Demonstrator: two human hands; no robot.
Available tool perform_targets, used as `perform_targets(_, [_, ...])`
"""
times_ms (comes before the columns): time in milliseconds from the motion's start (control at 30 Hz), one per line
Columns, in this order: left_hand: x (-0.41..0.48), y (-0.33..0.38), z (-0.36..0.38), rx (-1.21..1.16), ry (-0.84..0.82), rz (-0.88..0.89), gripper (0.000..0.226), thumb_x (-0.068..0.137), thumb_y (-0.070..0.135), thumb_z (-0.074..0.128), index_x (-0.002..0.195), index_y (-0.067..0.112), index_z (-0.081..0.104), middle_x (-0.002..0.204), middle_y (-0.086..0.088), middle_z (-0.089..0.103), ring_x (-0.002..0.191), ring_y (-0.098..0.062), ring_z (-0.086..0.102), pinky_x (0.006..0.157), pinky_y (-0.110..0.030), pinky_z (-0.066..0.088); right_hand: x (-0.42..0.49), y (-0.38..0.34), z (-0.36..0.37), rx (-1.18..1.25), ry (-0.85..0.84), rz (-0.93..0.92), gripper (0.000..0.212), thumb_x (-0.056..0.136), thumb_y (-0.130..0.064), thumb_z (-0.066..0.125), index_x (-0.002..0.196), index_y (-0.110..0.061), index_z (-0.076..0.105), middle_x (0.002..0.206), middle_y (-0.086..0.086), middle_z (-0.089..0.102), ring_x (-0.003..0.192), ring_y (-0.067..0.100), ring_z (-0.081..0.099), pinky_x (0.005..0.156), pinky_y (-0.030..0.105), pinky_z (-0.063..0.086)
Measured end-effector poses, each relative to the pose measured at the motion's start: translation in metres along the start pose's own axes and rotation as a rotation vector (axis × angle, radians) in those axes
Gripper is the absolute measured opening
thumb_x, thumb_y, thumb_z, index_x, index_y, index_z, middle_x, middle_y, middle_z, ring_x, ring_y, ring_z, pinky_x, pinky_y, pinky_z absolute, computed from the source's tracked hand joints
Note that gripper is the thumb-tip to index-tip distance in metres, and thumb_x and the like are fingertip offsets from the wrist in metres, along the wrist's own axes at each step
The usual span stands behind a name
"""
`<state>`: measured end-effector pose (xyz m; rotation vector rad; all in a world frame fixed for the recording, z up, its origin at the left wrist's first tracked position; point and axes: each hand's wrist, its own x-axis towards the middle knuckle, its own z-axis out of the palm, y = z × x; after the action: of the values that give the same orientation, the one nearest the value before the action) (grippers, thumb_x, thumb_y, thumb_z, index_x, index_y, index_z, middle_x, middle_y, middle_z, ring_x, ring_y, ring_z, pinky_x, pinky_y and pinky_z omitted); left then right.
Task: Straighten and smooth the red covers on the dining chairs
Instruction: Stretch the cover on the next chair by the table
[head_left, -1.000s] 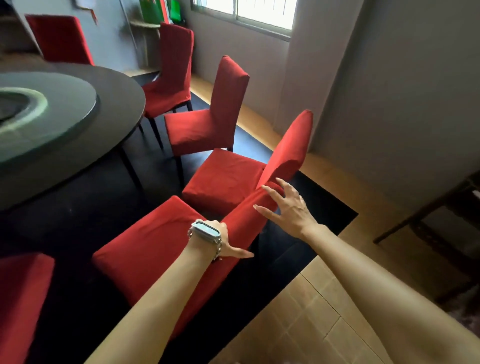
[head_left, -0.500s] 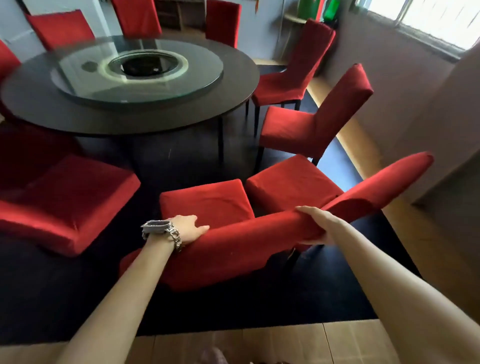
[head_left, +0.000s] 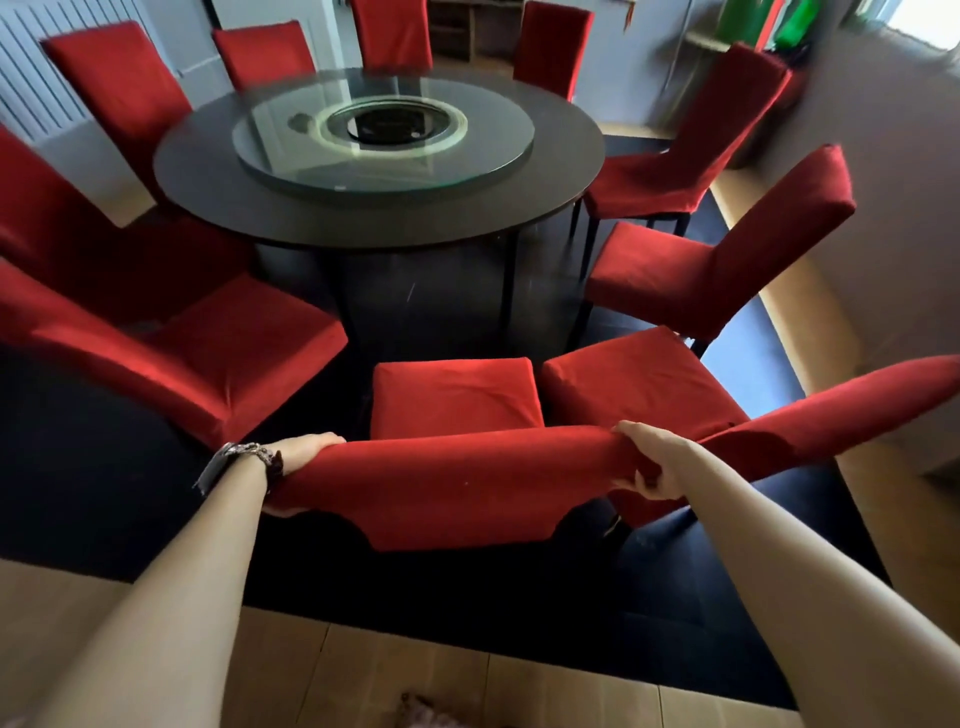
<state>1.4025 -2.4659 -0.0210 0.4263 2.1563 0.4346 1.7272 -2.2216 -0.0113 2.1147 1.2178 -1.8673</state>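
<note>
The left hand (head_left: 303, 460) is shown clasped over the left top corner of the nearest chair's red cover (head_left: 457, 486). The covered backrest top is laid crosswise just ahead, its long axis spanning hand to hand, neither hand nearer. The right hand (head_left: 653, 462) is curled round the right corner. An even downward, outward pull is judged likely.
</note>
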Motion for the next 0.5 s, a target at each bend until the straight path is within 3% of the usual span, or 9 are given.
perform_targets(67, [0.000, 0.001, 0.002, -0.029, -0.001, -0.012, 0.032, 0.095, 0.043, 0.048, 0.099, 0.017, 0.066, 0.091, -0.012, 0.066, 0.093, -0.029, 0.061, 0.085, -0.033, 0.045, 0.003, -0.003, 0.000, -0.014, 0.019, -0.027, 0.034, 0.088, -0.037, 0.057, 0.106, -0.013, 0.042, 0.089, 0.016, 0.059, 0.032, 0.024, 0.058, 0.030, 0.008, 0.026])
perform_targets(133, [0.001, 0.005, -0.002, -0.048, 0.000, -0.002, 0.025, 0.096, 0.038, 0.048, 0.099, 0.019, 0.064, 0.089, -0.007, 0.064, 0.086, -0.024, 0.058, 0.076, -0.029, 0.043, 0.006, -0.008, 0.001, -0.010, 0.032, -0.055, 0.032, 0.089, -0.037, 0.056, 0.105, -0.013, 0.042, 0.083, 0.014, 0.057, 0.032, 0.023, 0.058, 0.031, 0.007, 0.025])
perform_targets(267, [0.013, 0.009, -0.024, -0.056, -0.007, 0.038, 0.032, 0.099, 0.032, 0.044, 0.118, 0.013, 0.061, 0.114, -0.011, 0.060, 0.106, -0.025, 0.056, 0.098, -0.030, 0.039, 0.007, -0.023, 0.011, -0.004, 0.034, -0.115, 0.029, 0.090, -0.036, 0.054, 0.104, -0.013, 0.043, 0.082, 0.016, 0.057, 0.032, 0.022, 0.058, 0.031, 0.008, 0.027])
perform_targets(333, [0.021, 0.005, -0.038, -0.049, -0.020, 0.013, 0.039, 0.098, 0.033, 0.047, 0.126, 0.008, 0.058, 0.120, -0.011, 0.059, 0.116, -0.027, 0.054, 0.102, -0.032, 0.037, 0.008, -0.028, 0.022, 0.006, 0.018, -0.125, 0.027, 0.090, -0.035, 0.055, 0.100, -0.013, 0.043, 0.085, 0.015, 0.056, 0.032, 0.023, 0.058, 0.032, 0.009, 0.027])
perform_targets(400, [0.032, -0.001, -0.049, -0.017, -0.013, -0.001, 0.040, 0.097, 0.035, 0.050, 0.126, 0.009, 0.057, 0.116, -0.006, 0.060, 0.111, -0.025, 0.056, 0.092, -0.029, 0.040, 0.012, -0.031, 0.034, 0.028, -0.001, -0.124, 0.026, 0.090, -0.035, 0.056, 0.092, -0.013, 0.044, 0.083, 0.014, 0.055, 0.033, 0.023, 0.058, 0.032, 0.009, 0.028])
perform_targets(500, [0.049, -0.006, -0.063, -0.068, -0.021, -0.036, 0.043, 0.095, 0.037, 0.051, 0.126, 0.008, 0.058, 0.099, -0.002, 0.064, 0.084, -0.014, 0.058, 0.070, -0.024, 0.042, 0.018, -0.043, 0.049, 0.048, -0.001, -0.144, 0.026, 0.089, -0.034, 0.058, 0.085, -0.013, 0.043, 0.082, 0.013, 0.054, 0.033, 0.024, 0.058, 0.032, 0.010, 0.029])
